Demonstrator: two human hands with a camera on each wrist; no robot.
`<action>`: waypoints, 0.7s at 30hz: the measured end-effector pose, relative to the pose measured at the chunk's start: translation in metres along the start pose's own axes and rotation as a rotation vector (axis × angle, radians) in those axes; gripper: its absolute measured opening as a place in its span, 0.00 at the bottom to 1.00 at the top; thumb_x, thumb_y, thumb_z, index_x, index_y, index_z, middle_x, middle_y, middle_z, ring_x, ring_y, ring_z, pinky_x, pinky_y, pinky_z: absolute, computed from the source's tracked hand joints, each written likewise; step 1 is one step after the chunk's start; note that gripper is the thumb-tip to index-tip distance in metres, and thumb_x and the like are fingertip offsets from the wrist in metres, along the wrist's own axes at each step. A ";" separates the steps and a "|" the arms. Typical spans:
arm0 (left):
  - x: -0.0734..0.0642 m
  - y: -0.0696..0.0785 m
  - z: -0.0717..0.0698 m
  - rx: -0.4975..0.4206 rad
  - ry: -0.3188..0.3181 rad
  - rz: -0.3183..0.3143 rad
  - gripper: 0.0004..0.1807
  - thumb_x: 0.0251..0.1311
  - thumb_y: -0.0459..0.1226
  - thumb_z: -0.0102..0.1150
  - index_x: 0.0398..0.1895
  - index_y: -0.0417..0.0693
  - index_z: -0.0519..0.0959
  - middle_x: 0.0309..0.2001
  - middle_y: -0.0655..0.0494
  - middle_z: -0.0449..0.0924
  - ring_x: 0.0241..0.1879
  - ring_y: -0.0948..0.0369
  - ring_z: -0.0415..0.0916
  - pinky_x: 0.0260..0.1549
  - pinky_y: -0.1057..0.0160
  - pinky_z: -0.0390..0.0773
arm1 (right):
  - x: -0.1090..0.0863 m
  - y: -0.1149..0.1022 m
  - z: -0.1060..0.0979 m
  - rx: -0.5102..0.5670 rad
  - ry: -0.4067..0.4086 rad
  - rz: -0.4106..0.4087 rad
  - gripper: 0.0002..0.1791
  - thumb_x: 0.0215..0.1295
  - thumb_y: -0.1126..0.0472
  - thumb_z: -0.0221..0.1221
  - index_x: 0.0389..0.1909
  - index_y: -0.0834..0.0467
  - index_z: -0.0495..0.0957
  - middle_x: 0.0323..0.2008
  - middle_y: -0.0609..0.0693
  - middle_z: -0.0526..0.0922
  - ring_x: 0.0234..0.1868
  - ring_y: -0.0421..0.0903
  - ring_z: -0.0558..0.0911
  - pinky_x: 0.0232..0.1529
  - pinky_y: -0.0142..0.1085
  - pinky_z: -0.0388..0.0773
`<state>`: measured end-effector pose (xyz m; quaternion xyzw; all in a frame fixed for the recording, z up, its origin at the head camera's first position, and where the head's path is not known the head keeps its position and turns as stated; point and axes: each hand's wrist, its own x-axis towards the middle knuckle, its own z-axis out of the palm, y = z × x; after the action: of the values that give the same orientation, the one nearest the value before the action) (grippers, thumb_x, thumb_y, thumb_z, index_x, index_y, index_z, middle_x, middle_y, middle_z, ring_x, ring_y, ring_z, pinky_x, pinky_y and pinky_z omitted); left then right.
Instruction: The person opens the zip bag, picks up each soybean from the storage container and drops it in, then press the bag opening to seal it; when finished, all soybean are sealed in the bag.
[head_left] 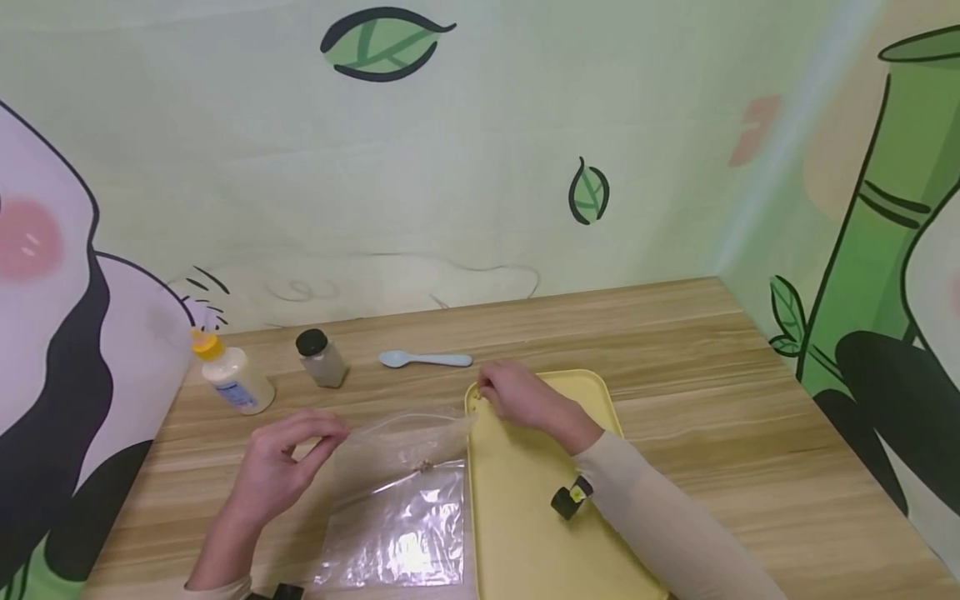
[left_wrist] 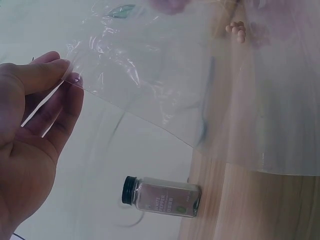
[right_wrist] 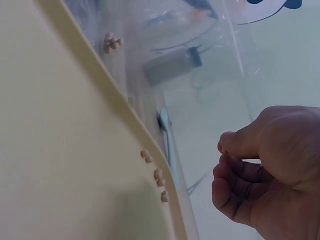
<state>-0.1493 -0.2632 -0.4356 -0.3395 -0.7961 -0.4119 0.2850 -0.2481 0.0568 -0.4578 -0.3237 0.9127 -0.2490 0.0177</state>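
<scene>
A clear plastic zip bag [head_left: 397, 517] lies partly on the table, its mouth end raised. My left hand [head_left: 288, 458] pinches its upper left edge between thumb and fingertips; the left wrist view shows the film stretching away from that hand [left_wrist: 37, 110]. My right hand [head_left: 525, 396] is over the far left corner of the yellow tray [head_left: 525, 517], thumb and index tips together at the bag's upper right corner; its fingers are curled in the right wrist view. A small cluster of round beige beans [head_left: 423, 465] shows in the bag. Several more beans [right_wrist: 159, 175] lie along the tray's edge.
Behind the bag, a light blue spoon [head_left: 426, 359] lies on the wooden table. A black-capped spice bottle [head_left: 322, 360] and a white bottle with a yellow nozzle [head_left: 238, 381] stand at the back left. A printed wall [head_left: 480, 167] rises behind the table.
</scene>
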 end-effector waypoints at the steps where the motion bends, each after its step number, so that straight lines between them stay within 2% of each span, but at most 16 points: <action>1: 0.000 0.000 0.000 -0.006 0.000 -0.003 0.21 0.30 0.09 0.66 0.27 0.39 0.84 0.31 0.46 0.85 0.38 0.68 0.81 0.44 0.80 0.79 | 0.000 -0.001 -0.001 0.001 0.015 -0.016 0.04 0.70 0.63 0.56 0.36 0.59 0.77 0.32 0.49 0.80 0.36 0.44 0.79 0.39 0.36 0.81; 5: 0.000 -0.001 0.001 -0.011 0.002 -0.002 0.22 0.29 0.09 0.66 0.27 0.39 0.84 0.31 0.47 0.85 0.37 0.68 0.81 0.43 0.80 0.80 | -0.001 -0.007 -0.007 -0.006 0.058 -0.063 0.05 0.69 0.61 0.57 0.34 0.58 0.78 0.30 0.47 0.80 0.33 0.42 0.78 0.37 0.35 0.80; 10: 0.000 0.000 0.001 -0.013 0.006 0.005 0.22 0.29 0.09 0.66 0.27 0.38 0.84 0.31 0.46 0.85 0.37 0.67 0.82 0.43 0.79 0.80 | -0.003 -0.019 -0.017 0.021 0.065 -0.088 0.05 0.71 0.60 0.56 0.37 0.57 0.79 0.30 0.45 0.80 0.32 0.39 0.75 0.35 0.30 0.77; 16: 0.000 0.000 0.000 -0.011 0.006 0.005 0.22 0.29 0.09 0.66 0.27 0.38 0.84 0.31 0.46 0.85 0.37 0.66 0.82 0.44 0.79 0.80 | -0.005 -0.030 -0.024 0.047 0.094 -0.159 0.04 0.70 0.61 0.56 0.37 0.56 0.78 0.29 0.44 0.78 0.29 0.37 0.73 0.32 0.28 0.75; 21: -0.001 0.001 -0.001 -0.009 -0.009 -0.008 0.20 0.33 0.10 0.67 0.28 0.39 0.84 0.32 0.46 0.85 0.39 0.67 0.82 0.45 0.79 0.80 | -0.005 -0.037 -0.027 0.055 0.097 -0.188 0.04 0.70 0.62 0.57 0.38 0.57 0.78 0.29 0.44 0.79 0.30 0.37 0.73 0.32 0.27 0.75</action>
<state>-0.1480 -0.2644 -0.4354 -0.3395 -0.7968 -0.4150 0.2786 -0.2278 0.0470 -0.4177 -0.3947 0.8709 -0.2900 -0.0407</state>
